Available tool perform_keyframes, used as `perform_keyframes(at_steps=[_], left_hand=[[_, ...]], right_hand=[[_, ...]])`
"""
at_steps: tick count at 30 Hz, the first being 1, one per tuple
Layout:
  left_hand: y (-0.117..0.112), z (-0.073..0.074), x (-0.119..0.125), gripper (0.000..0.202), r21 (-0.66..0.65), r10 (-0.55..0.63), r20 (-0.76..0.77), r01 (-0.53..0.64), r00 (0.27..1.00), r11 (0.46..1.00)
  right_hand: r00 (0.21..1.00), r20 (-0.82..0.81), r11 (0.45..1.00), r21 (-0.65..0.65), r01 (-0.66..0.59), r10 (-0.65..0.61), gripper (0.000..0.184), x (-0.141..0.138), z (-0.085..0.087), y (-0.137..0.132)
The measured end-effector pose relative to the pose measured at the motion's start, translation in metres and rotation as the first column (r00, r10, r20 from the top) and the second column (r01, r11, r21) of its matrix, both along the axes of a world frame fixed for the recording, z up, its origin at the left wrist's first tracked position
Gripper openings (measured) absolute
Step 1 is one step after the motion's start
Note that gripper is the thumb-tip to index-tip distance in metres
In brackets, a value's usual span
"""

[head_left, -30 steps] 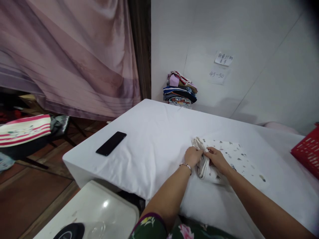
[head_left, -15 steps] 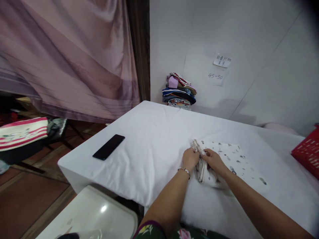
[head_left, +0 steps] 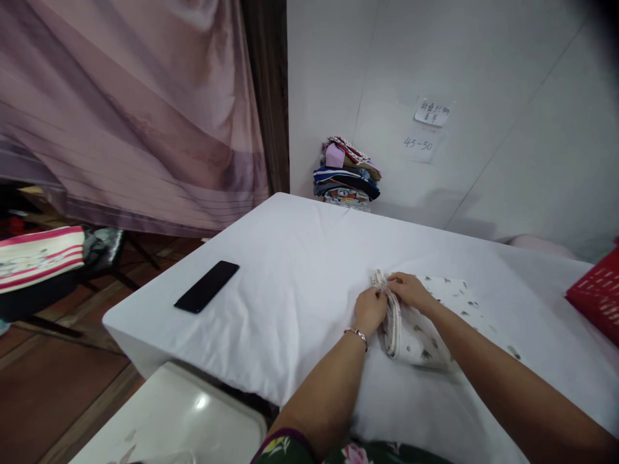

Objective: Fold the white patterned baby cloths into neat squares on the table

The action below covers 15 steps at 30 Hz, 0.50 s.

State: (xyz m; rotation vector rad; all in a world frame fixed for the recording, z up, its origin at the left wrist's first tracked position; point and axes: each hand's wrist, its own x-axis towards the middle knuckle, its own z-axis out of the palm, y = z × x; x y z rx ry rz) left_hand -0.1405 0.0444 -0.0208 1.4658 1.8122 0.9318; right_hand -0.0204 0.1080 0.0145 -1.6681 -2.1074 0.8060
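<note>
A white cloth with a small leaf-like print lies partly folded on the white-covered table. Its left edge is gathered into several stacked layers. My left hand, with a bracelet at the wrist, is closed on those layers from the left side. Just to the right, my right hand pinches the top of the same layers near their far end. The fingertips of both hands are close together, and part of the cloth is hidden under my right forearm.
A black phone lies on the table's left side. Folded clothes are stacked beyond the far edge, by the wall. A red basket stands at the right. A pale stool sits at the near left, and a pink curtain hangs behind.
My right hand has shifted a little toward the far end of the folded layers. The cloth's near part has lifted and bunched slightly; my left hand stays almost in place.
</note>
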Motion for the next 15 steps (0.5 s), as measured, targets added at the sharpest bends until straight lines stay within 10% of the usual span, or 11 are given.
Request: perform_keyframes(at_steps=[6,15], left_hand=[[-0.002,0.002,0.000,0.020,-0.023,-0.010,0.017,0.010,1.000,1.000],[-0.002,0.001,0.002,0.018,-0.002,-0.004,0.033,0.004,0.999,1.000]], right_hand=[[0.992,0.024,0.960,0.250,-0.126,0.124,0.043,-0.003,-0.013,0.031],[0.947,0.011,0.917,0.249,-0.313,0.320,0.049,-0.002,-0.018,0.046]])
